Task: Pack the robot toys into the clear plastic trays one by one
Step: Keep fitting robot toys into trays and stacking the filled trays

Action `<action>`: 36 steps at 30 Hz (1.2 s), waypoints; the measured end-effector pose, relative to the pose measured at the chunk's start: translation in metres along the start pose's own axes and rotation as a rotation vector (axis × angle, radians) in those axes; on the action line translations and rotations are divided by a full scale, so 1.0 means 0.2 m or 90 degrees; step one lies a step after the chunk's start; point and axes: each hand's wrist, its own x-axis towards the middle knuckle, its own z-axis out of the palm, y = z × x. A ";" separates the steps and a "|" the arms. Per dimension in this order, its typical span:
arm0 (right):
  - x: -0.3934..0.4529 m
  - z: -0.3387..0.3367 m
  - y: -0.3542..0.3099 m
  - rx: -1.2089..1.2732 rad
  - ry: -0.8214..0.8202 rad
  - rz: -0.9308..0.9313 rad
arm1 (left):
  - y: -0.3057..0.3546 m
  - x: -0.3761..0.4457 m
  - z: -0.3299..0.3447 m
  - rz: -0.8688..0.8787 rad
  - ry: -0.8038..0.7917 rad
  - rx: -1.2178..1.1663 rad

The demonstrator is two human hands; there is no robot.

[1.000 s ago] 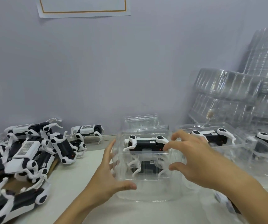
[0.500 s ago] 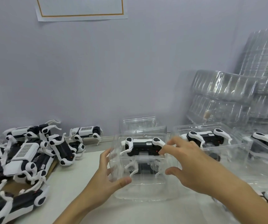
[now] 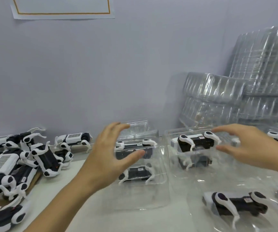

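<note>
A clear plastic tray [image 3: 160, 185] stands on the white table in front of me with a black-and-white robot toy [image 3: 135, 145] inside; a second toy shape [image 3: 135, 174] shows lower in it. My left hand [image 3: 111, 153] hovers at the tray's left side, fingers spread, holding nothing. My right hand [image 3: 248, 146] is spread open over the neighbouring packed tray [image 3: 171, 136], beside its robot toy [image 3: 195, 142]. Another packed toy [image 3: 235, 205] lies at the front right.
A pile of loose robot toys [image 3: 17, 164] covers the table's left side, one [image 3: 75, 138] against the wall. Tall stacks of empty clear trays [image 3: 235, 97] lean at the back right. A paper sheet [image 3: 63, 7] hangs on the wall.
Both hands have let go of the centre tray and lifted. My right hand moved right over the neighbouring tray. The view has come closer.
</note>
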 end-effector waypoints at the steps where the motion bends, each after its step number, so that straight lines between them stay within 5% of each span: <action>1: -0.01 -0.01 0.02 -0.015 -0.025 0.011 | 0.05 0.05 0.02 0.033 -0.043 0.033; 6: 0.00 0.00 0.07 -0.039 -0.015 0.022 | 0.22 0.23 0.21 0.171 -0.216 0.205; 16: 0.04 0.04 0.13 -0.014 0.009 -0.006 | 0.27 0.26 0.53 0.308 -0.212 0.431; 22: 0.05 0.07 0.11 -0.055 0.039 -0.004 | 0.27 0.24 0.56 0.281 -0.205 0.483; 32: -0.01 0.07 0.09 -0.058 0.030 0.002 | 0.30 0.16 0.42 0.327 -0.140 0.471; 34: -0.01 0.06 0.07 -0.056 0.032 -0.010 | 0.32 0.09 0.40 0.374 -0.091 0.361; 36: 0.00 0.05 0.04 -0.040 0.038 -0.034 | 0.34 0.01 0.39 0.338 -0.207 0.210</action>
